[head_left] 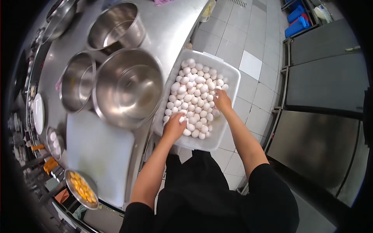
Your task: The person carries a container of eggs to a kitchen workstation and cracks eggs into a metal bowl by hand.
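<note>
A large translucent plastic bin [227, 64] full of white eggs [193, 99] is in front of me, at the right edge of the steel counter. My left hand [175, 127] is in the near left corner of the bin, its fingers curled round an egg [182, 119]. At the bin's right side, my right hand [223, 101] reaches down among the eggs with bent fingers. Its fingertips close on an egg [218, 88], partly hidden by the hand.
On the steel counter [171, 29] stand a big steel bowl [128, 87], a steel pot [116, 27] and another bowl [77, 81]. Nearer are a white cutting board [99, 155] and a bowl of yolks [81, 188]. Steel cabinets [314, 147] line the right.
</note>
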`<move>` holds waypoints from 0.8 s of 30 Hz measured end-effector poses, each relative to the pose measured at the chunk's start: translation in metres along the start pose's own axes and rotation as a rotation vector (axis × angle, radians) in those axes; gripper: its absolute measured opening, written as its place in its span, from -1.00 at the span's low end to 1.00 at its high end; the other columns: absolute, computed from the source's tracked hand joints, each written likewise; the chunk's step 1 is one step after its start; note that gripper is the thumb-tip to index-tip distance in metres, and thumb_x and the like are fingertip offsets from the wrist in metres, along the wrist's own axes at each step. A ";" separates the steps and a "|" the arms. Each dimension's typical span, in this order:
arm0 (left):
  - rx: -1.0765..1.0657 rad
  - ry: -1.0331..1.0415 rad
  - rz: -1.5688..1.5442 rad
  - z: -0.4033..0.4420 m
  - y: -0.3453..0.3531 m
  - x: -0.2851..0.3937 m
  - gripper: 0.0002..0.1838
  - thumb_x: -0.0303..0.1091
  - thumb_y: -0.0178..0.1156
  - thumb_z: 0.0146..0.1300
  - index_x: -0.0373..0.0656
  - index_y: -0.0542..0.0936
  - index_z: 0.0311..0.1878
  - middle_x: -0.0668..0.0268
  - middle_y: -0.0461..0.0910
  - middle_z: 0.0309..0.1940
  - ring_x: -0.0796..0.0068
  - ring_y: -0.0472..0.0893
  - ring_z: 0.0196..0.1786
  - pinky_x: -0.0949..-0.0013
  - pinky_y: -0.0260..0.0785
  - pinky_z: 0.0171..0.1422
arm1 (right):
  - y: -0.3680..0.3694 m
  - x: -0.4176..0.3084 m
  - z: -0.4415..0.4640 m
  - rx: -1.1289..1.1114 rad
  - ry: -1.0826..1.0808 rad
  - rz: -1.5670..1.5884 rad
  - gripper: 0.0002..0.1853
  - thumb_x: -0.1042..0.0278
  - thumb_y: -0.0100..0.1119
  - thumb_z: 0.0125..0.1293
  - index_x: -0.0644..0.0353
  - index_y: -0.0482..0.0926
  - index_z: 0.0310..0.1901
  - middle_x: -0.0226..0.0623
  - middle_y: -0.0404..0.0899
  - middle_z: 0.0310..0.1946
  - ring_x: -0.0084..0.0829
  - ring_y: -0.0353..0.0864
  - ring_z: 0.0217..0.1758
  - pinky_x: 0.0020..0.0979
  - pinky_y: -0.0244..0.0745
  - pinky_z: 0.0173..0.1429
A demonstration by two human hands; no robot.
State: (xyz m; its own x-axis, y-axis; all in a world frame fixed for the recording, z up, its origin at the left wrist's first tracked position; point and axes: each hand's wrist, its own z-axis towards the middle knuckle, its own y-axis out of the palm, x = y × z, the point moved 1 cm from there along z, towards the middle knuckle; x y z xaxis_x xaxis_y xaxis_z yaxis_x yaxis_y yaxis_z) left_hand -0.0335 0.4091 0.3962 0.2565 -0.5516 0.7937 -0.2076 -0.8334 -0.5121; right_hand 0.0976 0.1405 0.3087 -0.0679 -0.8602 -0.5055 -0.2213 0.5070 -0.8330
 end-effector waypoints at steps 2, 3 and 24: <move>0.093 0.027 0.173 0.075 0.024 -0.015 -0.51 -0.30 0.27 0.27 -0.07 0.52 0.28 0.08 0.53 0.15 0.13 0.61 0.04 0.16 0.48 0.18 | 0.009 0.008 0.039 -0.016 -0.057 -0.009 -0.46 0.30 0.19 0.27 0.04 0.41 0.31 0.02 0.44 0.26 0.07 0.60 0.12 -0.04 0.55 0.16; 0.173 0.070 0.292 0.108 0.035 -0.020 -0.49 -0.31 0.25 0.27 -0.05 0.51 0.30 0.07 0.51 0.19 0.09 0.58 0.11 0.13 0.46 0.23 | 0.015 0.006 0.054 -0.032 -0.064 -0.098 -0.49 0.35 0.18 0.24 0.06 0.45 0.27 0.01 0.46 0.21 0.03 0.62 0.09 -0.08 0.56 0.13; -0.262 -0.415 -1.430 -0.078 0.000 0.041 -0.42 -0.46 0.19 0.27 -0.14 0.30 0.36 0.17 0.52 0.06 0.40 0.59 -0.12 0.32 0.51 -0.13 | -0.029 -0.051 -0.098 -0.867 0.259 1.071 -0.43 0.46 0.25 0.17 0.13 0.47 0.28 -0.38 0.60 -0.17 -0.58 0.55 -0.29 -0.49 0.51 -0.23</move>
State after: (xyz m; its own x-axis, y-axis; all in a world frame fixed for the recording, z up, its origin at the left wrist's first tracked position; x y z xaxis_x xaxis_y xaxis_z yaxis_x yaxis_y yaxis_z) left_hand -0.0966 0.3888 0.4542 0.6134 0.6872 0.3892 0.2938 -0.6560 0.6952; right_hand 0.0125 0.1647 0.3804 -0.7382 -0.1161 -0.6646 -0.4648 0.8015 0.3763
